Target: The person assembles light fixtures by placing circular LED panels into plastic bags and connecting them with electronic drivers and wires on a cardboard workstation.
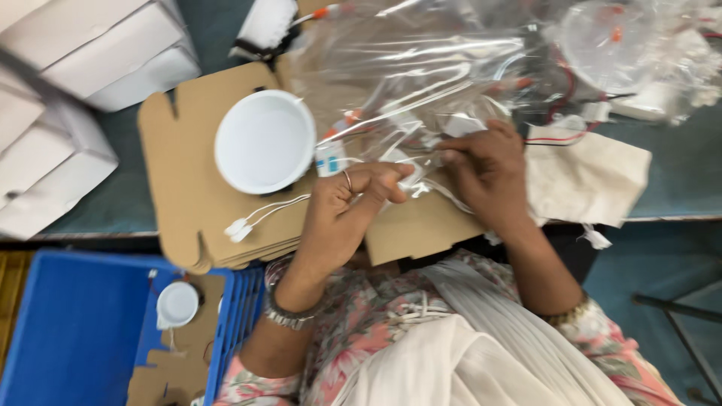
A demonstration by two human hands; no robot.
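We see a grey-green worktop (677,177) carrying white boxes (90,56) at its left end, a stack of flat cardboard (184,180), clear bags (421,68) and a cloth (587,177).

White cardboard boxes (83,53) are stacked at the upper left on the green table (677,180). A round white lamp (265,141) lies on flat brown cardboard sheets (188,195) — its white connector (239,229) rests beside it. Below — a blue crate (75,323) holding a smaller white round lamp (177,304). A beige cloth (587,177) lies at the right.
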